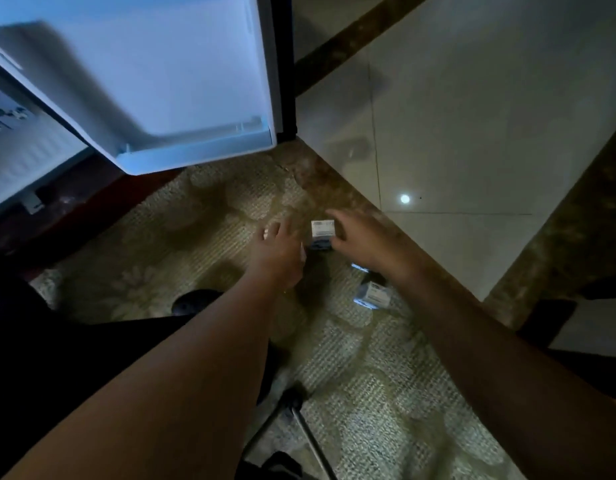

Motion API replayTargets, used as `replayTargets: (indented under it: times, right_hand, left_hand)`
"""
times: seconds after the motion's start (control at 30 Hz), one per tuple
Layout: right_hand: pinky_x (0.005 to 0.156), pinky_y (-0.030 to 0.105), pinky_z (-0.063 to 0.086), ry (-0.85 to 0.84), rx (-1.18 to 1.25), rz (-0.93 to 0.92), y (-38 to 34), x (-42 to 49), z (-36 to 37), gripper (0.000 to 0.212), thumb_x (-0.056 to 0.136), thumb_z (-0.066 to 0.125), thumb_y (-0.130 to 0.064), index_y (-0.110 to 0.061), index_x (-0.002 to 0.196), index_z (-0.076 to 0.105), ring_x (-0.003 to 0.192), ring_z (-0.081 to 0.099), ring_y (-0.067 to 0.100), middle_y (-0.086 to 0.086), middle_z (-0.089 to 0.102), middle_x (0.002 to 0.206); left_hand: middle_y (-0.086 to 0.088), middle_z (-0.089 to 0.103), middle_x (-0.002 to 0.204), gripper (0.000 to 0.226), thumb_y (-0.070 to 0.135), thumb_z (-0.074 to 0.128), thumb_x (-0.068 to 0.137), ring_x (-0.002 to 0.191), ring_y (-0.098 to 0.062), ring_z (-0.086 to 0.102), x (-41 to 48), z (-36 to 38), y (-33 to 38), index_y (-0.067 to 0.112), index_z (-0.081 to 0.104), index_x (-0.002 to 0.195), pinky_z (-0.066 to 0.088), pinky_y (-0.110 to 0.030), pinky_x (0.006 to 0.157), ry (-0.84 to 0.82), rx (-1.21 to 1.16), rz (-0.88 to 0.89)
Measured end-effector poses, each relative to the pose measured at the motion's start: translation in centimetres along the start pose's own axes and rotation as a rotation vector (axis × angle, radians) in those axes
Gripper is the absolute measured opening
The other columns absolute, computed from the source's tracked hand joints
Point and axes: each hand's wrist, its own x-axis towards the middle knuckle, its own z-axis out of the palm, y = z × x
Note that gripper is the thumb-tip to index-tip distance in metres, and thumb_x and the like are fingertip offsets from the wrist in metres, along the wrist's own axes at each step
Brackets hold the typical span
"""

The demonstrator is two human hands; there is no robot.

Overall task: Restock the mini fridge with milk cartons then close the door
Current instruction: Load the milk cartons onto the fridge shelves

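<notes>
A small white and blue milk carton (322,233) stands on the patterned carpet (195,216) between my two hands. My right hand (360,239) curls round it from the right, with a finger past its top corner and the thumb at its lower right corner. My left hand (277,249) hovers just left of the carton, fingers stretched forward and loose; a pale sliver shows at its right edge. Under my right forearm lies a second carton (373,296), and a third carton (360,267) is mostly hidden. The mini fridge door (168,84) hangs open at the upper left, its white door shelf (195,152) bare.
The fridge body (19,161) is at the far left above a dark wooden base. Pale floor tiles (472,133) with a dark stone border lie to the right. A thin metal leg (310,441) and my dark-clothed knee (92,358) are near the bottom.
</notes>
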Motion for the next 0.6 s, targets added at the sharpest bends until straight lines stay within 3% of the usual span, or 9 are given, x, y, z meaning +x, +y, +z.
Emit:
replayTargets:
  times: [0.1,0.3,0.43,0.6]
  right_hand:
    - [0.096,0.037,0.045,-0.041,-0.021,0.009,1.0,2.3,2.2,0.054,0.090,0.063,-0.021,-0.019,0.143,0.050,0.123,0.052,0.028,0.008,0.058,0.134]
    - [0.098,0.048,0.049,-0.001,-0.042,0.039,2.4,4.7,5.9,0.054,0.084,0.072,-0.016,-0.019,0.135,0.055,0.119,0.057,0.033,0.013,0.064,0.127]
    - [0.089,0.044,0.052,0.071,-0.068,0.025,2.4,4.1,6.8,0.035,0.087,0.068,-0.010,-0.017,0.121,0.062,0.108,0.062,0.030,0.008,0.066,0.117]
    - [0.082,0.036,0.052,0.103,0.024,-0.001,3.2,3.4,7.0,0.038,0.086,0.069,-0.014,-0.021,0.123,0.063,0.100,0.063,0.024,0.003,0.067,0.112]
  left_hand:
    - [-0.011,0.017,0.163,0.061,0.034,0.050,0.098,0.152,-0.030,0.009,0.4,2.5,0.5,0.014,0.030,0.152,0.010,-0.053,0.123,-0.012,0.037,-0.017]
    - [-0.012,0.018,0.163,0.070,0.032,0.056,0.096,0.152,-0.031,0.010,0.8,4.1,1.2,0.008,0.026,0.154,0.015,-0.047,0.122,0.028,0.068,-0.037]
    - [-0.011,0.023,0.161,0.067,0.027,0.057,0.096,0.152,-0.030,0.010,1.3,4.4,1.1,0.009,0.028,0.154,0.010,-0.048,0.124,0.060,0.129,-0.037]
    - [-0.010,0.043,0.152,0.056,0.029,0.058,0.096,0.149,-0.028,0.024,2.5,3.8,1.2,0.013,0.042,0.148,0.005,-0.050,0.124,0.071,0.142,-0.059]
